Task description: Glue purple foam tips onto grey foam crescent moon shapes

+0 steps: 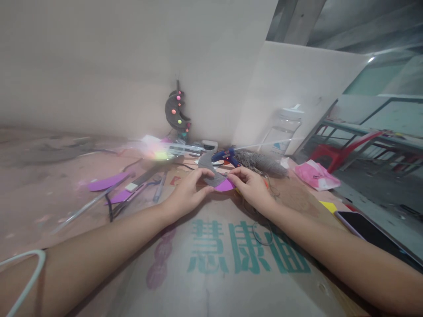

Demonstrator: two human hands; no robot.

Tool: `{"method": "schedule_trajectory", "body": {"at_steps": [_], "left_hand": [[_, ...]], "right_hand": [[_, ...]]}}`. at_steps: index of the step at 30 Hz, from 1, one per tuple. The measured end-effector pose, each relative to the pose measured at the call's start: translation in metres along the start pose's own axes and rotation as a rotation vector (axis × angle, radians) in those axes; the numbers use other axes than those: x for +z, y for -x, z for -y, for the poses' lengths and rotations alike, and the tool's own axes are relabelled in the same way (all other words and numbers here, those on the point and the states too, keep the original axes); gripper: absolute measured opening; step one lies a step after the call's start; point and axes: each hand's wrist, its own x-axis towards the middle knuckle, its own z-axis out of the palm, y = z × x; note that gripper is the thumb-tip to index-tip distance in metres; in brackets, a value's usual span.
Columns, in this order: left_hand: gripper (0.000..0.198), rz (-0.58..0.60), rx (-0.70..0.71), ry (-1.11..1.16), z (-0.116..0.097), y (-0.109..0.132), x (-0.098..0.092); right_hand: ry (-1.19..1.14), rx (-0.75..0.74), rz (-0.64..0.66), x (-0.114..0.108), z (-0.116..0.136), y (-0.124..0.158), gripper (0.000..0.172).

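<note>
My left hand [190,187] pinches a grey crescent [206,164] near its lower end, thumb in front and fingers behind. The crescent looks like felt or yarn-covered card. At its lower right, a piece of purple paper [225,185] lies against it. My right hand [251,185] pinches the edge where the purple paper meets the crescent's tip. Both hands are just above the printed cardboard [211,211]. A blue glue gun [226,155] lies right behind the crescent. Whether the purple paper is stuck to the crescent I cannot tell.
A dark crescent ornament with coloured balls [177,110] stands against the wall. Purple cutouts [109,181] and tools lie left. Behind my right hand are grey yarn [264,162] and a clear bottle [284,127]. A pink bag [317,175] and a phone [370,231] lie right.
</note>
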Motion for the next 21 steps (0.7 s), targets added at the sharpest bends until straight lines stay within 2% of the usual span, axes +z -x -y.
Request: {"method": "schedule_trajectory", "body": {"at_steps": [7,11,15,18,21], "left_hand": [[0.024,0.026,0.029,0.028,0.0007,0.0008,0.0019],[0.026,0.029,0.000,0.052,-0.0017,0.0017,0.0011],[0.021,0.030,-0.002,0.096,-0.0039,0.0026,-0.0028],[0.025,-0.004,-0.048,0.095,-0.0030,0.0004,-0.0045],[0.026,-0.099,-0.105,0.183,0.0034,-0.0048,-0.0031]], "right_hand": [[-0.007,0.022,-0.003,0.0008,-0.0026,-0.0009,0.022],[-0.027,0.021,0.002,0.0015,-0.0029,-0.0002,0.023],[-0.021,0.023,0.002,0.0019,-0.0042,0.0001,0.024],[-0.014,0.029,-0.007,0.0015,-0.0050,-0.0006,0.024],[-0.007,0.046,-0.016,0.0006,-0.0051,-0.0019,0.023]]}}
